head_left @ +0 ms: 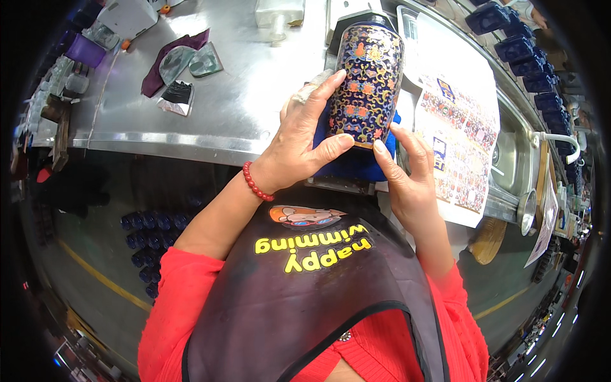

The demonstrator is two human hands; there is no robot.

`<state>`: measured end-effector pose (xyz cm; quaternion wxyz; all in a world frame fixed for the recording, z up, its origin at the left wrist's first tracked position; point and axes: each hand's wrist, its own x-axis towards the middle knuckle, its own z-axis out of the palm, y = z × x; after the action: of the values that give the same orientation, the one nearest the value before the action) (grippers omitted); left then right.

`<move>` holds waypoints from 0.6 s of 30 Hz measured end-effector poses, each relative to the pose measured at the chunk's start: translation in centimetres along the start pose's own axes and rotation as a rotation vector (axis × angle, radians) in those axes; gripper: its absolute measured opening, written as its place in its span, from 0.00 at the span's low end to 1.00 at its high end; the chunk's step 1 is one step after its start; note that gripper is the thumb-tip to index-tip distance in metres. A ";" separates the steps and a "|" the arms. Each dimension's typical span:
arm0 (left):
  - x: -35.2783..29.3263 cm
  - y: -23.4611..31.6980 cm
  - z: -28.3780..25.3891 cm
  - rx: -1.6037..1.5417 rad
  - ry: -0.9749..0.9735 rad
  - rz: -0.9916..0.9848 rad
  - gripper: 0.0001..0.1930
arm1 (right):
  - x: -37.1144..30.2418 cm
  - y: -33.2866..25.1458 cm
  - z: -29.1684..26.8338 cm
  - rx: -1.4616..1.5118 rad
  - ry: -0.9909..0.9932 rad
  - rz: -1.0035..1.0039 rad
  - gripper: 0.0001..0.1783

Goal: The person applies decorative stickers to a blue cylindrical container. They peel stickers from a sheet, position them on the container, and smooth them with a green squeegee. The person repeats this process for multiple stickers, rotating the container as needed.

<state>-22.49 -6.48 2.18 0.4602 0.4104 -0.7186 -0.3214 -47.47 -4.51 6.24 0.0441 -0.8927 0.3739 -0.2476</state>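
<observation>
A dark blue bottle (367,83) with a colourful floral pattern lies on its side, its neck pointing away from me and its base toward me. My left hand (304,134) holds it along the left side, thumb near the base and fingers along the edge. Something whitish, perhaps a cloth (308,91), shows behind those fingers. At the base's right corner, my right hand (410,162) grips with its fingertips. Beneath the bottle is a blue cloth or pad (347,167), mostly covered.
On the steel table (242,108) at left lie a dark purple cloth (163,63), greenish pads (205,62) and a small packet (176,97). A printed sheet (459,146) spreads to the right, before a sink (506,156) with a tap (560,141). Blue bottles (525,54) line the far right.
</observation>
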 end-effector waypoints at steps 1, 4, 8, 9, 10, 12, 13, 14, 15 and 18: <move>0.0 -0.1 0.1 -0.021 0.021 -0.005 0.42 | -0.1 0.0 0.1 0.006 0.006 0.028 0.36; 0.2 0.0 0.6 -0.023 0.083 -0.007 0.42 | -0.2 -0.1 0.2 0.024 0.061 0.020 0.35; 0.1 0.7 1.0 0.078 0.084 -0.040 0.45 | 0.0 -0.1 0.0 0.046 0.021 -0.004 0.33; 0.1 0.8 1.0 0.123 0.082 -0.027 0.45 | 0.0 0.0 0.0 0.055 0.020 -0.016 0.33; 0.2 0.8 1.0 0.095 0.073 -0.050 0.46 | 0.0 0.0 0.0 0.063 0.021 -0.028 0.33; 0.3 0.8 0.9 0.069 0.058 -0.057 0.46 | -0.1 0.1 0.0 0.088 0.042 -0.004 0.33; 0.3 0.7 0.9 0.063 0.055 -0.050 0.46 | -0.2 0.2 0.1 0.111 0.059 0.010 0.33; 0.4 0.6 0.8 0.058 0.053 -0.044 0.46 | -0.2 0.3 0.2 0.098 0.051 0.003 0.33; 0.4 0.6 0.8 0.053 0.050 -0.039 0.46 | -0.3 0.4 0.3 0.096 0.051 0.000 0.33; 0.3 0.4 0.6 -0.009 0.038 -0.042 0.45 | -0.4 0.7 0.5 0.086 0.059 -0.012 0.35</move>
<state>-23.22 -6.50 2.46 0.4687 0.4295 -0.6996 -0.3262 -47.94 -4.76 5.44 0.0698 -0.8846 0.3588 -0.2896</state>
